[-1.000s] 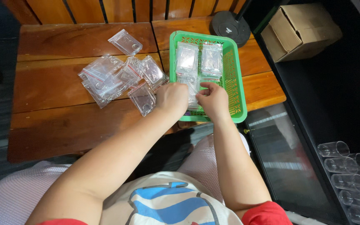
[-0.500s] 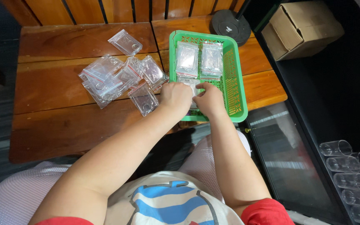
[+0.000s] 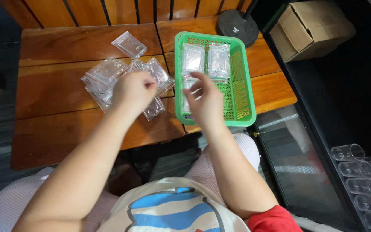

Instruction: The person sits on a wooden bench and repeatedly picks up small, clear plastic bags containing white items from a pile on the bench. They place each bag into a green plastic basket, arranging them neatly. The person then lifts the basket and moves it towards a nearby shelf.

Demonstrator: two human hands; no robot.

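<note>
**Open wood on the left and near edge, clutter in the middle and right**

The wooden table [image 3: 56, 124] has bare planks along its left edge and near edge, and across the far left corner, so a hand can pass there. The middle is taken by a loose heap of clear packets [image 3: 108, 77], with one more packet [image 3: 129, 44] lying apart toward the far edge. The green basket [image 3: 241, 81] fills most of the right side; its raised walls block a low sideways sweep. A black round base [image 3: 237, 26] stands at the far right corner, just behind the basket. A narrow strip of wood stays free between basket and right edge.
</note>
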